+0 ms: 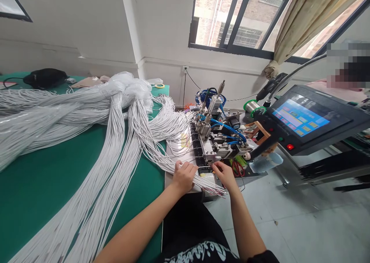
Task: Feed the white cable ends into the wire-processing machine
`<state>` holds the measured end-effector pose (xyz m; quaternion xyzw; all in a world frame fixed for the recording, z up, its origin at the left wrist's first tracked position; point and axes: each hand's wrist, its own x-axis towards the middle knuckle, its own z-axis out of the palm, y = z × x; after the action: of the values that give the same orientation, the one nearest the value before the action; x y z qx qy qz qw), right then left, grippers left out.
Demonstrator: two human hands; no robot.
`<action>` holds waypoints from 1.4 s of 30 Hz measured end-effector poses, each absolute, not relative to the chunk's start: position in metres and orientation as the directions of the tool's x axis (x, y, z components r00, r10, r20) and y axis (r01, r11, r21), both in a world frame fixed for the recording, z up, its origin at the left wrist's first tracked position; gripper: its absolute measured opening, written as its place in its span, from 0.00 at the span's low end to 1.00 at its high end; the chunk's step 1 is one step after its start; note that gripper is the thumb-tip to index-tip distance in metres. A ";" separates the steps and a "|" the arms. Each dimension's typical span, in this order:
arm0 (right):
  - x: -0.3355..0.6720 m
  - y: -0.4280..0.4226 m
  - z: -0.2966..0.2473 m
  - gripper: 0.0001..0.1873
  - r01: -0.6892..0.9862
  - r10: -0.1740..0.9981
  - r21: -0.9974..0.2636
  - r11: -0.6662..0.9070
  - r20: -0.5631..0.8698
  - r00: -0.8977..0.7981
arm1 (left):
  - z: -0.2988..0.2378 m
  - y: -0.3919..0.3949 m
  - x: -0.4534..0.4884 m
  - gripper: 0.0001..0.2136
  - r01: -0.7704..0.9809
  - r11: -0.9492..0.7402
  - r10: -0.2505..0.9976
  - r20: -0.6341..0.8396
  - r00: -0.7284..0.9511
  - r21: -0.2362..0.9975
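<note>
My left hand (pixel 184 177) is closed at the front end of a machine (pixel 208 147) with metal cylinders and blue air tubes. From its fingertips a single white cable (pixel 204 166) runs across to my right hand (pixel 224 174). The right thumb and forefinger pinch the cable's other end, whose tip is too small to make out. Beneath and beside my left hand lies a bundle of white cables (pixel 210 184) with reddish ends, pointing to the right. More white cables (pixel 170 124) fan out from the machine's left side.
Long bundles of white cables (pixel 115 139) cover much of the green table (pixel 69 170), partly under clear plastic (pixel 124 85). A control screen (pixel 300 115) hangs at the right. Below it are a solder wire spool (pixel 254 107) and red-handled pliers (pixel 238 168). Another person (pixel 320 88) is at far right.
</note>
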<state>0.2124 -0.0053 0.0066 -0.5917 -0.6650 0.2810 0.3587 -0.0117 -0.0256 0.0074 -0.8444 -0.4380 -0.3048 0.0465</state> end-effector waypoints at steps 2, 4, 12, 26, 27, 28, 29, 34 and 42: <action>0.213 -0.003 0.004 0.14 0.598 0.990 -0.790 0.134 0.130 -0.052 | 0.007 -0.026 -0.011 0.17 0.775 -0.606 0.712 0.559 0.426 0.181; 0.213 0.000 0.001 0.13 0.593 0.993 -0.797 0.112 0.107 -0.044 | 0.007 -0.026 -0.011 0.17 0.782 -0.597 0.714 0.561 0.418 0.179; 0.209 0.007 0.000 0.13 0.317 0.995 -0.948 -0.014 -0.044 -0.086 | 0.005 -0.025 -0.011 0.17 0.787 -0.588 0.733 0.536 0.419 0.188; 0.204 0.008 -0.019 0.14 0.083 0.984 -0.983 -0.166 -0.170 -0.047 | 0.006 -0.023 -0.008 0.15 0.793 -0.578 0.743 0.526 0.414 0.193; 0.204 0.008 -0.021 0.15 0.075 0.984 -0.983 -0.170 -0.173 -0.042 | 0.006 -0.023 -0.008 0.15 0.794 -0.575 0.746 0.525 0.409 0.197; 0.204 0.007 -0.023 0.16 0.069 0.984 -0.983 -0.172 -0.175 -0.037 | 0.006 -0.023 -0.008 0.15 0.795 -0.572 0.748 0.527 0.405 0.202; 0.204 0.007 -0.024 0.17 0.066 0.984 -0.983 -0.173 -0.176 -0.034 | 0.006 -0.023 -0.008 0.15 0.794 -0.572 0.747 0.531 0.399 0.207; 0.206 0.001 -0.023 0.23 0.083 0.987 -0.984 -0.156 -0.159 -0.021 | 0.005 -0.024 -0.009 0.15 0.779 -0.580 0.740 0.554 0.382 0.238; 0.221 -0.014 -0.008 0.24 0.165 0.996 -0.982 -0.088 -0.090 -0.001 | 0.004 -0.023 -0.010 0.20 0.772 -0.587 0.733 0.564 0.380 0.244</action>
<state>0.2214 -0.0136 -0.0084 -0.5594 -0.5189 0.4808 0.4320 -0.0101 -0.0231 0.0041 -0.8302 -0.4532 -0.3234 0.0297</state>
